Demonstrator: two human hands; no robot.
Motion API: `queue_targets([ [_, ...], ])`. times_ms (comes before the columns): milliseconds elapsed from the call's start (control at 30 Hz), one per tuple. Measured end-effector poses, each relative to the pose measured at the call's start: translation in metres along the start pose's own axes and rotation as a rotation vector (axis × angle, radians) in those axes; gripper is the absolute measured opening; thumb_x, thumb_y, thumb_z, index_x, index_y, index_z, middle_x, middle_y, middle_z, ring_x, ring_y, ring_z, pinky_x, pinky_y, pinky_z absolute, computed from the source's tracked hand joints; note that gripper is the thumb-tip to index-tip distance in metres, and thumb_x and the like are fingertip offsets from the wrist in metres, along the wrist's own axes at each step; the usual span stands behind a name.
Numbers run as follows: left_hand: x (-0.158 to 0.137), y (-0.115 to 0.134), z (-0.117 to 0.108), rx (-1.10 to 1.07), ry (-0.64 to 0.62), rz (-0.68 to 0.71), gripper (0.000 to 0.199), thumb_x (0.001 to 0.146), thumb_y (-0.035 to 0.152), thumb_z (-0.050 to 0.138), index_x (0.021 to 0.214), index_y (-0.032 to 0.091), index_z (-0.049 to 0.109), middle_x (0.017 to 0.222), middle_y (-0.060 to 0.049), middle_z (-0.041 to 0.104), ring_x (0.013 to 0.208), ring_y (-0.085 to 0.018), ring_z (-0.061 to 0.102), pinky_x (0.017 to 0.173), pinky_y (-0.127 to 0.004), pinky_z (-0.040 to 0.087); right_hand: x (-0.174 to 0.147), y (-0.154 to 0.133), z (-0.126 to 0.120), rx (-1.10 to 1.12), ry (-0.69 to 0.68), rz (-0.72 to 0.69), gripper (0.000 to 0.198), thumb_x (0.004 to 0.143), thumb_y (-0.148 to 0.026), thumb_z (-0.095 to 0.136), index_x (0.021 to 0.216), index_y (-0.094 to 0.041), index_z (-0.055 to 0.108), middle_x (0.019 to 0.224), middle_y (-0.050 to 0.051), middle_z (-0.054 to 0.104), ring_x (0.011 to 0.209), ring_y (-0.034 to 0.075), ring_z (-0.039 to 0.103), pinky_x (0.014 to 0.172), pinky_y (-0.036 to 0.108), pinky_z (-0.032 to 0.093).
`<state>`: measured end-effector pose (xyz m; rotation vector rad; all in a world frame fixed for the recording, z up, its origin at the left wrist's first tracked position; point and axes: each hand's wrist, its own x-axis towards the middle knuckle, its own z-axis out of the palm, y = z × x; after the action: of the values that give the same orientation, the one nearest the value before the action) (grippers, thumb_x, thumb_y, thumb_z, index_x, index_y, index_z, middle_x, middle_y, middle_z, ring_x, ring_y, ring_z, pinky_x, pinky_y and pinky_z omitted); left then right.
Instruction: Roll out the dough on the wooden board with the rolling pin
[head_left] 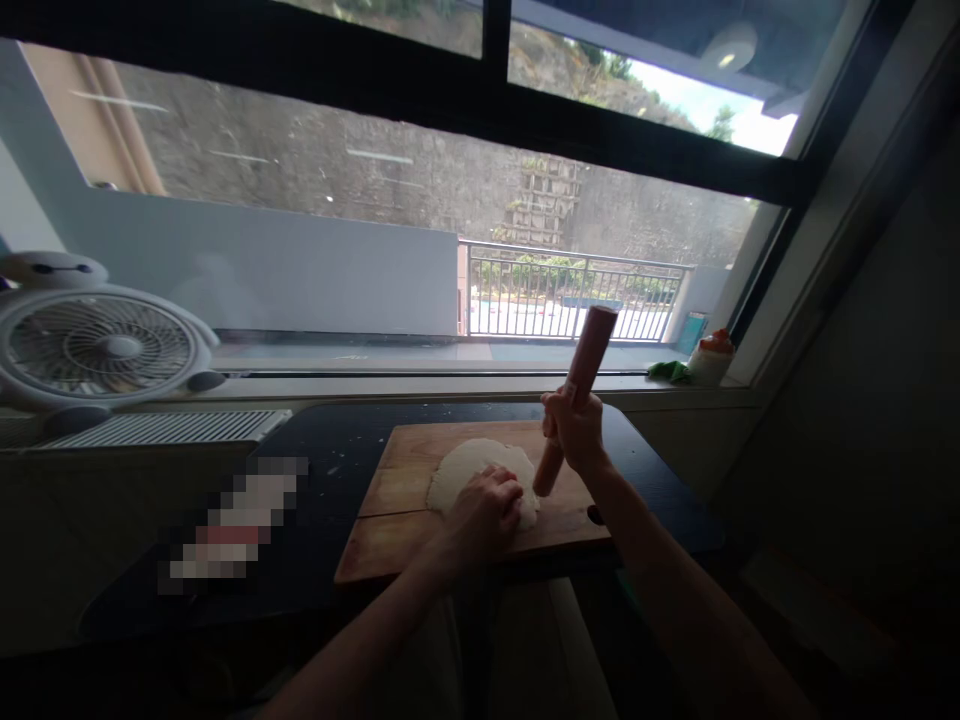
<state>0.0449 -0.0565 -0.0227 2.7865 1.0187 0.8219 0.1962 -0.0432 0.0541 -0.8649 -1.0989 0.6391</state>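
A flattened, roundish sheet of dough [469, 463] lies on a wooden cutting board [401, 460]. My left hand [487, 505] is on the right part of the dough, its fingers bent and drawn together against it; the fingertips are partly hidden. In my right hand [574, 425] is a brown wooden rolling pin [592, 345], gripped round its middle with the fingers wrapped about it. The pin is tilted steeply, its upper end leaning right and its lower end close to the right edge of the dough. Whether that lower end touches the board I cannot tell.
The board rests on a dark table [330, 440] with light specks. At the left a pixelated patch hides something. A white fan [116, 345] stands left by the window. On the sill at right are a white container with an orange top [711, 358] and a green item [670, 372].
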Motion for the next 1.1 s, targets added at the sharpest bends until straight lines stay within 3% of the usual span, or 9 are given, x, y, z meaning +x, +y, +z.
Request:
queue_targets([
  [167,-0.001,0.0,0.001,0.0,0.001,0.003,0.012,0.083,0.018,0.047,0.08,0.02,0.059,0.092,-0.004,0.057,0.091,-0.018,0.051,0.085,-0.031,0.04,0.001,0.01,-0.006,-0.076,0.018,0.02,0.022,0.067,-0.023,0.057,0.05,-0.021,0.042,0.037,-0.007,0.042,0.033,0.007,0.038,0.035,0.022,0.031],
  [367,0.0,0.0,0.002,-0.001,0.011,-0.003,0.01,0.081,0.017,0.048,0.08,0.019,0.058,0.092,-0.004,0.058,0.091,-0.018,0.05,0.085,-0.032,0.039,0.028,0.022,-0.009,-0.1,0.045,0.014,0.017,0.064,-0.024,0.057,0.054,-0.021,0.044,0.037,-0.008,0.042,0.033,0.007,0.038,0.034,0.021,0.031],
  [867,-0.003,-0.001,0.004,-0.009,0.02,0.001,0.008,0.08,0.014,0.049,0.078,0.02,0.055,0.089,-0.002,0.056,0.088,-0.018,0.049,0.083,-0.032,0.04,0.078,0.056,0.039,-0.103,0.033,0.011,0.015,0.059,-0.023,0.056,0.059,-0.023,0.041,0.038,-0.01,0.04,0.032,0.008,0.037,0.031,0.022,0.031],
  [1100,-0.003,-0.002,0.004,0.013,0.031,-0.008,0.007,0.08,0.016,0.048,0.079,0.019,0.054,0.09,-0.003,0.056,0.088,-0.018,0.05,0.084,-0.033,0.04,0.084,0.067,0.054,-0.103,0.003,0.003,0.013,0.062,-0.025,0.053,0.061,-0.023,0.04,0.039,-0.009,0.04,0.034,0.008,0.038,0.032,0.021,0.031],
])
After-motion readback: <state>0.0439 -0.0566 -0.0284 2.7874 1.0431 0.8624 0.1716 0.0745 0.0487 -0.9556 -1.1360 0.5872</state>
